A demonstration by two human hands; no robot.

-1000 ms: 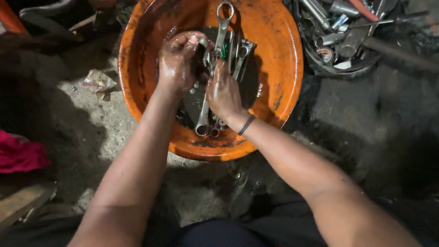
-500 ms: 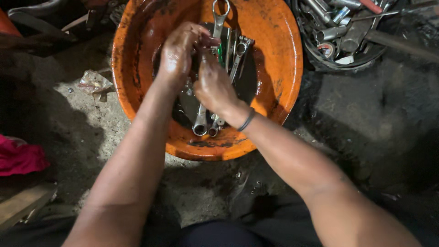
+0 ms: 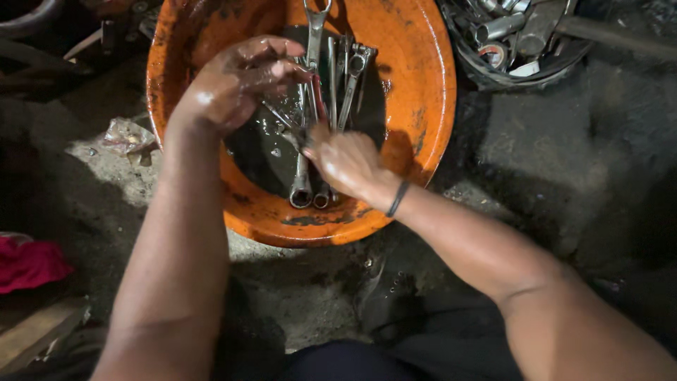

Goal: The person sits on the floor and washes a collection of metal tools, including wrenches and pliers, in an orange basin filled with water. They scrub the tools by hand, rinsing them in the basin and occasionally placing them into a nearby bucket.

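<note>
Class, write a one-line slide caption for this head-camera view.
Two wet hands, left and right, handle spanners in an orange basin.

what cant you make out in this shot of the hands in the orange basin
Head view only:
- Spanners: count unclear; hands cover their middles.
- Right hand grip: fingers blurred.
- Left hand grip: fingertips hidden among the spanners.
- Basin: far rim cut off by the top edge.

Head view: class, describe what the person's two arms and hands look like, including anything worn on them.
Both arms are bare, with no sleeves and no gloves. The left hand and right hand look wet and glossy, smeared with dark grime. A thin dark band circles the right wrist.
</note>
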